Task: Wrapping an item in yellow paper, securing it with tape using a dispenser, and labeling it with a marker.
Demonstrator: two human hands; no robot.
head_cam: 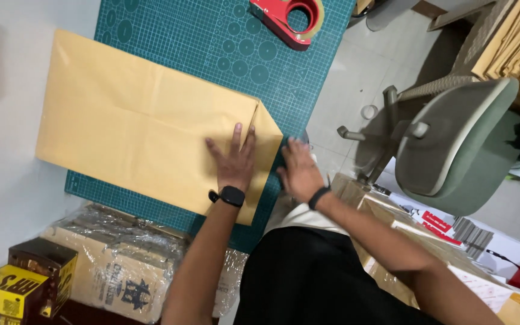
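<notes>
Head camera looks down on a white desk [7,108] covered in part by a green cutting mat [212,42], and on that mat lies a large sheet of tan kraft paper [133,114], folded so that a flap lies over its right end. The left hand [234,159] lies flat on this folded end, palm down, fingers [236,133] spread and released — grasping nothing, only pressing the paper against the mat. A black smartwatch [230,195] sits on that wrist. The right hand [298,168] rests just beside the paper's right edge, at the rim of the mat, its fingers loose and open too, holding nothing; whether they touch the paper cannot be told. A black band [318,197] circles this wrist. At the mat's far edge, well apart from both hands, lies a red tape dispenser [287,18]. Near the desk's front stand cartons wrapped in clear film [121,265] and a small yellow box [4,292]. To the right, on the tiled floor, stands a grey-green office chair [452,144] — with brown cardboard boxes [404,235] near it.
</notes>
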